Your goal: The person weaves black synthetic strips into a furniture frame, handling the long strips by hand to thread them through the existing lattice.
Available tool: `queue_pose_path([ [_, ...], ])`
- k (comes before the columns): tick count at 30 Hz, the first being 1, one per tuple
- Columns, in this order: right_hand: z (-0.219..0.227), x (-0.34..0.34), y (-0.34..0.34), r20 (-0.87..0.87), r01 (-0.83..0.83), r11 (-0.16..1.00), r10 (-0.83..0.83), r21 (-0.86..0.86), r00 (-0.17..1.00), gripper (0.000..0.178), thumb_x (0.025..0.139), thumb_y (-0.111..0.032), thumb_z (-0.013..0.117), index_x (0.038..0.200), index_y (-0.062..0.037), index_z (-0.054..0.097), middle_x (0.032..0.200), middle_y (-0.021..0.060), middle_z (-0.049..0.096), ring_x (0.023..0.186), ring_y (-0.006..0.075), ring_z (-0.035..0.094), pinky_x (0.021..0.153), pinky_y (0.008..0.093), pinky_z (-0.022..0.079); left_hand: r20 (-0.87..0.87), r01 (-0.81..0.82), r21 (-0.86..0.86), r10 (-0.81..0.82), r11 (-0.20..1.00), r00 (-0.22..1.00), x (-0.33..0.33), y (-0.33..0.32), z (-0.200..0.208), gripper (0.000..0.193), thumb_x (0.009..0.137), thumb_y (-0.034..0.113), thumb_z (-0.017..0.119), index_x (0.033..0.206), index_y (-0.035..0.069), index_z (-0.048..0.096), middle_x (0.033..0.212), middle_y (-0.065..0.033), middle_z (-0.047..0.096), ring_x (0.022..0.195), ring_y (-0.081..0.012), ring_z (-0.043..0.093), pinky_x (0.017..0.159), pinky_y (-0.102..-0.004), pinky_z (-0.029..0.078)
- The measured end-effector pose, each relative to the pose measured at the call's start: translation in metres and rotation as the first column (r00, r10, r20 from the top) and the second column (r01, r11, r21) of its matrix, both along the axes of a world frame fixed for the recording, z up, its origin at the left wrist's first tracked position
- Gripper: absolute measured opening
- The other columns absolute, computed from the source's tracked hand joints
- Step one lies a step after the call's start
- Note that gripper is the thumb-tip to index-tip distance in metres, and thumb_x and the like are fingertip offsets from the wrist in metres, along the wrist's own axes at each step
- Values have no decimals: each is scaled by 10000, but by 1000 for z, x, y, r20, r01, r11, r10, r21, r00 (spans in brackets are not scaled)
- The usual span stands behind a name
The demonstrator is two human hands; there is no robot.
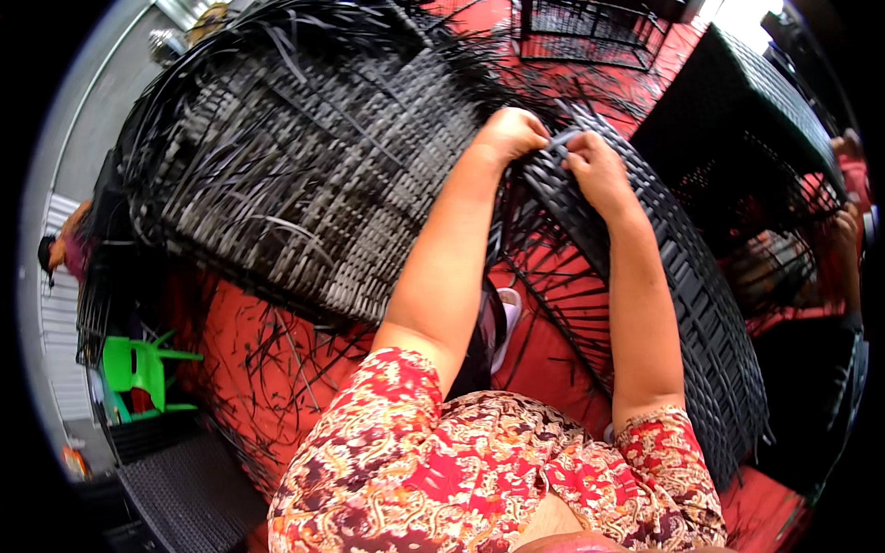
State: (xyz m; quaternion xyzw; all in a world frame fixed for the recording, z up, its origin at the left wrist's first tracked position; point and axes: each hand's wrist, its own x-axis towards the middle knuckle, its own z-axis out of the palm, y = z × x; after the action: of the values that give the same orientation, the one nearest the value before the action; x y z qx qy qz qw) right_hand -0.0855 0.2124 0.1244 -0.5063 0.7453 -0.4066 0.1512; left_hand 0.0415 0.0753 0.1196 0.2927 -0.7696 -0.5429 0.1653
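1. My left hand [512, 134], at about one o'clock in my view, has its fingers curled in and thumb and fingertips pinched on a grey strip [562, 139].
2. My right hand [595, 170] is just beside it, toward two o'clock, fingers bent and partly closed at the strip's other side — I cannot tell whether they grip it.
3. Under my hands is the top end of a long dark woven panel [691, 295], which curves down from one o'clock to four.
4. A large grey-black woven piece [304, 175] fills ten to eleven o'clock, loose strands across it.
5. Cut strips lie on the red floor [249, 323] at eight o'clock; a green chair [138, 366] stands beyond — near the rim.
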Motion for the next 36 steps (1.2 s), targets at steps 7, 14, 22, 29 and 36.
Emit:
queue_pose_path([
  [7,14,17,0,-155,63,997,-69,-49,986,193,761,-100,619,935,-117,538,715,91,629,751,299,613,741,404,425,-69,3,257,15,966,997,1,11,12,160,718,41,701,871,12,667,770,-35,649,664,-107,578,646,-234,463],
  [14,17,29,-5,-454,87,996,-93,-34,886,195,783,-138,601,953,-146,507,785,130,603,839,310,569,786,429,376,-169,-49,411,129,910,977,0,14,19,94,728,60,699,798,40,640,715,-16,621,627,-95,555,610,-225,443],
  [22,102,5,91,-308,116,907,-254,-404,917,135,768,-96,622,880,-59,556,770,123,622,750,314,601,726,392,433,-215,-87,225,136,971,967,-26,4,1,109,705,65,667,805,27,647,716,-24,623,633,-113,558,630,-240,448],
  [29,88,11,301,-475,275,927,-367,-254,800,128,805,-12,574,921,-60,596,907,60,644,878,232,597,929,415,375,-264,-201,163,239,966,934,-16,8,4,147,700,94,710,785,-11,652,710,-30,624,612,-110,546,591,-241,440],
  [36,53,41,472,-364,690,692,-711,-210,602,122,860,3,513,937,-4,607,978,121,629,930,250,584,872,327,427,-296,-438,-300,353,848,887,-39,18,-3,153,585,145,635,700,60,689,688,-106,655,639,-215,637,661,-318,500],
])
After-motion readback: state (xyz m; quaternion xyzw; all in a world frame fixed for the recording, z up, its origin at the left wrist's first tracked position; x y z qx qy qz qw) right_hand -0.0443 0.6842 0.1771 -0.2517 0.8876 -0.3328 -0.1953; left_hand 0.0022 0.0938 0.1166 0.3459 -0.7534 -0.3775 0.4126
